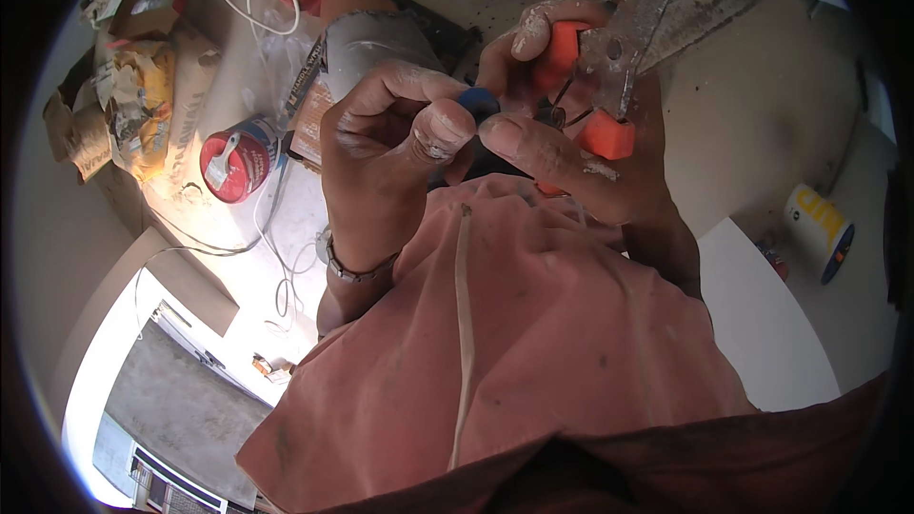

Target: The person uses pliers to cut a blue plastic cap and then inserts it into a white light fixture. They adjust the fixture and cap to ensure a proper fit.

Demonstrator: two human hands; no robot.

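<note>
One little dark-blue piece (479, 100) sat around 12 o'clock, with the left hand (381, 133) pinching it, thumb against finger. Right hand (581, 174) had its grip curled round some orange-handled shears (614, 49), 1 o'clock, blades spread. Further out, a white-and-yellow tub (811, 221) at 3.

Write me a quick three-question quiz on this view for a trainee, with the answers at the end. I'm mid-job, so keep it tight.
1. Which hand holds the orange-handled tool?
2. True or false: the red-topped can is left of both hands in the picture.
3. What colour is the small piece pinched in the left hand? A) green B) blue C) yellow

Key: 1. The right hand. 2. True. 3. B.
</note>
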